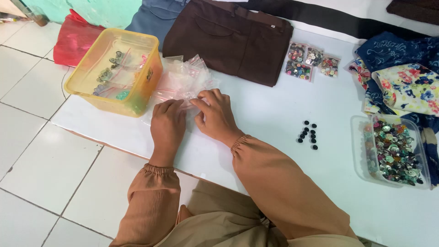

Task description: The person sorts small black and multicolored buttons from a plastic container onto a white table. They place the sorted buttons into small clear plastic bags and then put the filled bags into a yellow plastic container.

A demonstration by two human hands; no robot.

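My left hand (167,127) and my right hand (216,115) rest side by side on a white sheet (270,114) on the floor. Both sets of fingertips pinch the edge of a small clear zip bag (188,104) lying at the front of a heap of clear zip bags (182,80). A yellow plastic tub (101,95) with a few bagged buttons stands just left of the heap. Several loose black buttons (307,134) lie to the right of my right hand.
Folded brown trousers (231,39) and blue fabric (153,18) lie at the back, with three small bags of mixed buttons (311,60). A clear tub (361,158) full of coloured buttons stands at right, below floral cloths (407,87). A red bag (73,39) sits at far left.
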